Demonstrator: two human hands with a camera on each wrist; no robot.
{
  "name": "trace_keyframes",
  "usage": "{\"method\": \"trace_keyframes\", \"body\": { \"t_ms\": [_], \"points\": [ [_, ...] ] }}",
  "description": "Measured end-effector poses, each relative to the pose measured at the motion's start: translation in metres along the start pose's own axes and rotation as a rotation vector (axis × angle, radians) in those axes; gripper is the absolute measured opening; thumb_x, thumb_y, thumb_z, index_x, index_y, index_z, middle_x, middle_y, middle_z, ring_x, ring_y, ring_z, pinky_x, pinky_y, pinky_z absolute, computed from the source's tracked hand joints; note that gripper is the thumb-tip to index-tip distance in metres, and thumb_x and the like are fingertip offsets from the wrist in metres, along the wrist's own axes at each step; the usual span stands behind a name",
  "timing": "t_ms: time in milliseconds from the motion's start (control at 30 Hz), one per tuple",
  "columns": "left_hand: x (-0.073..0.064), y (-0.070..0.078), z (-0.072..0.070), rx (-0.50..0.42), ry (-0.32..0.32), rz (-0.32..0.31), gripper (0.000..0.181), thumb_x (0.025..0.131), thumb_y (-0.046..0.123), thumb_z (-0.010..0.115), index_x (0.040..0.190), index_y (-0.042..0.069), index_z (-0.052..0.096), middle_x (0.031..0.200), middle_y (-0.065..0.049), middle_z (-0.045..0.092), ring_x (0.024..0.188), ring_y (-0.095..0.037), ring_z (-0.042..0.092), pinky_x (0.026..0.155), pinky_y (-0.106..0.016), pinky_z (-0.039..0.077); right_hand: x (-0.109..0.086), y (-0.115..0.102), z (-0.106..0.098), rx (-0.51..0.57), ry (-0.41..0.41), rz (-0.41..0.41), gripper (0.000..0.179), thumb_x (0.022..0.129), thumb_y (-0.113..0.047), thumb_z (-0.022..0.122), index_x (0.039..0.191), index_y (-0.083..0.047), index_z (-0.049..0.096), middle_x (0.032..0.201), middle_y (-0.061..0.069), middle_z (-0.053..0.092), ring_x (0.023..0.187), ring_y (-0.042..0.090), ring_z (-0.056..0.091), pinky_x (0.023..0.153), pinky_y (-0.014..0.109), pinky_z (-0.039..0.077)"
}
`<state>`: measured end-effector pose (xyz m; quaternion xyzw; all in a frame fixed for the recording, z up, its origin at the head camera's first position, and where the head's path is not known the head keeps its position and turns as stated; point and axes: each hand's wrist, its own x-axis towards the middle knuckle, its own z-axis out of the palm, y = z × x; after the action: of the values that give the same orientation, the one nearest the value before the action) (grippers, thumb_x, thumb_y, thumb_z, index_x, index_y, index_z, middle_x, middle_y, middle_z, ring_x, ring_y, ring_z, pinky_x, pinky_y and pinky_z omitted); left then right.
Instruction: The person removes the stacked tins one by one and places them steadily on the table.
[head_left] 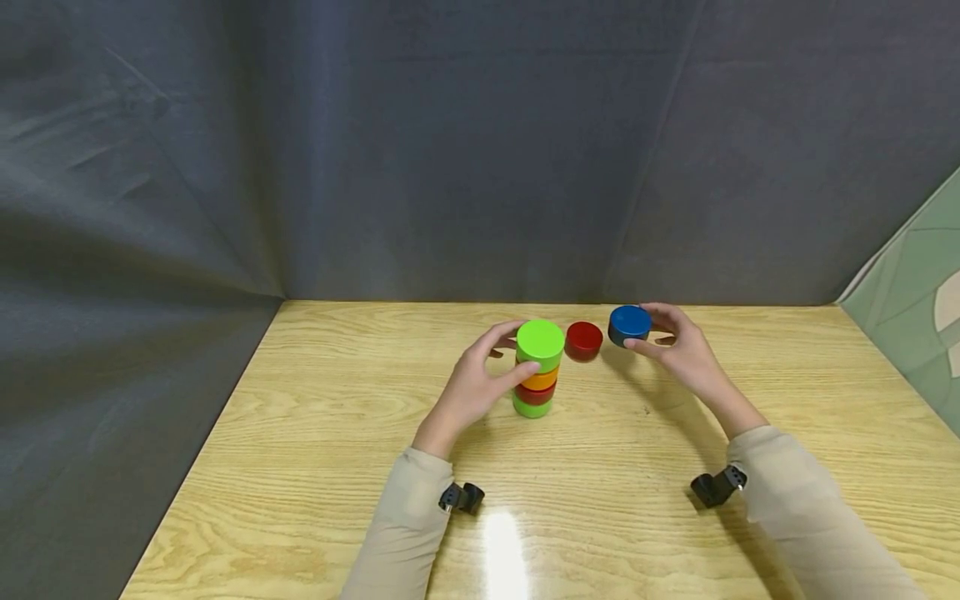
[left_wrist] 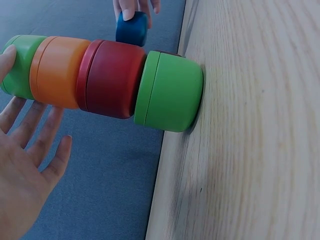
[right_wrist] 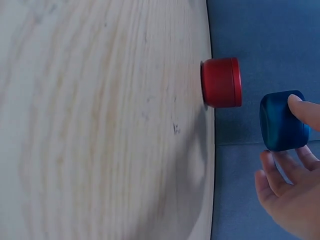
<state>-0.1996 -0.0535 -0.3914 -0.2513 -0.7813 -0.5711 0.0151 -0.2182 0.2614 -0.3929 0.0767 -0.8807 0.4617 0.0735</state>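
**Currently: stack (head_left: 536, 394) gripped at its top, blue container (head_left: 630, 322) held clear of the table (head_left: 337, 483)**

Blue container is pinched by the right hand (head_left: 681, 348), thumb on one side, fingers on the other; its underside is left free. Stack is stood on the wood, to the left of it. From the bottom: lower green container (left_wrist: 172, 91), red container (left_wrist: 115, 79), orange container (left_wrist: 62, 72), top green container (head_left: 540, 338). The top one is gripped by the left hand (head_left: 474, 381), thumb and fingers on opposite sides. A separate red container (head_left: 583, 342) is stood on the table, between the stack and the blue one, held by neither hand.

Handling notes, as judgement: grip on the stack is best left light, since any sideways push at the top is likely to be passed down the joints. Blue one is best carried level and clear of the separate red container, which could easily be knocked. Pinch is best placed on the side wall only.

Surface: light wood grain, marked by a bright glare patch (head_left: 504, 550) near the front. Back and left are closed off by dark cloth (head_left: 480, 150); a pale green patterned panel (head_left: 911, 283) is seen at the right edge.
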Motion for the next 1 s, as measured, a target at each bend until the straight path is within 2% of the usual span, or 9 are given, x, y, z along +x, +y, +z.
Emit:
{"method": "trace_keyframes", "body": {
  "t_ms": [167,233,333,400,500,733,1000],
  "points": [
    [0.001,0.000,0.000,-0.004,-0.002,0.000,0.054,0.092,0.030,0.073,0.142,0.023,0.051,0.134,0.009,0.056,0.115,-0.011,0.054,0.100,-0.053,0.041,0.004,0.006,-0.002,0.005,-0.028,0.037,0.064,0.092,-0.017,0.073,0.142,0.008,0.042,0.133,0.031,0.052,0.120,0.043,0.052,0.080,0.015,0.042],
    [0.001,0.000,0.001,-0.004,-0.004,0.000,0.055,0.092,0.030,0.073,0.142,0.024,0.051,0.134,0.009,0.056,0.115,-0.011,0.054,0.100,-0.054,0.041,0.005,0.008,-0.002,0.005,-0.043,0.055,0.065,0.091,-0.017,0.073,0.142,0.007,0.042,0.133,0.032,0.052,0.120,0.044,0.052,0.084,0.022,0.043],
    [0.001,0.000,0.001,-0.003,-0.005,-0.005,0.055,0.092,0.030,0.073,0.142,0.023,0.051,0.134,0.008,0.056,0.116,-0.012,0.054,0.100,-0.053,0.041,0.006,0.010,-0.003,0.007,-0.066,0.082,0.065,0.092,-0.019,0.073,0.143,0.007,0.041,0.134,0.032,0.052,0.121,0.045,0.051,0.092,0.038,0.045],
    [0.002,0.000,0.001,0.000,-0.004,-0.008,0.055,0.092,0.029,0.073,0.142,0.023,0.051,0.133,0.008,0.057,0.116,-0.013,0.054,0.100,-0.052,0.041,0.008,0.013,-0.002,0.015,-0.079,0.096,0.066,0.092,-0.020,0.073,0.143,0.007,0.040,0.136,0.032,0.051,0.123,0.046,0.049,0.096,0.049,0.043],
    [0.003,-0.001,0.001,0.001,-0.003,-0.009,0.055,0.092,0.029,0.073,0.142,0.023,0.052,0.133,0.008,0.057,0.116,-0.014,0.054,0.101,-0.052,0.041,0.011,0.018,-0.003,0.026,-0.098,0.116,0.067,0.092,-0.020,0.073,0.143,0.007,0.039,0.137,0.033,0.049,0.126,0.048,0.046,0.101,0.057,0.039],
    [0.003,-0.001,0.001,-0.002,-0.005,-0.010,0.055,0.092,0.029,0.073,0.142,0.022,0.051,0.134,0.007,0.056,0.118,-0.021,0.054,0.101,-0.052,0.041,0.016,0.023,-0.001,0.030,-0.153,0.158,0.071,0.091,-0.017,0.073,0.145,0.010,0.034,0.139,0.035,0.045,0.129,0.048,0.044,0.104,0.058,0.037],
    [0.003,0.000,0.001,0.011,-0.011,-0.001,0.054,0.093,0.030,0.072,0.143,0.023,0.050,0.134,0.007,0.056,0.118,-0.018,0.055,0.100,-0.053,0.041,0.017,0.027,0.002,0.030,-0.177,0.155,0.067,0.091,-0.011,0.072,0.142,0.011,0.035,0.139,0.034,0.044,0.128,0.049,0.043,0.104,0.058,0.036]
  ]
}}
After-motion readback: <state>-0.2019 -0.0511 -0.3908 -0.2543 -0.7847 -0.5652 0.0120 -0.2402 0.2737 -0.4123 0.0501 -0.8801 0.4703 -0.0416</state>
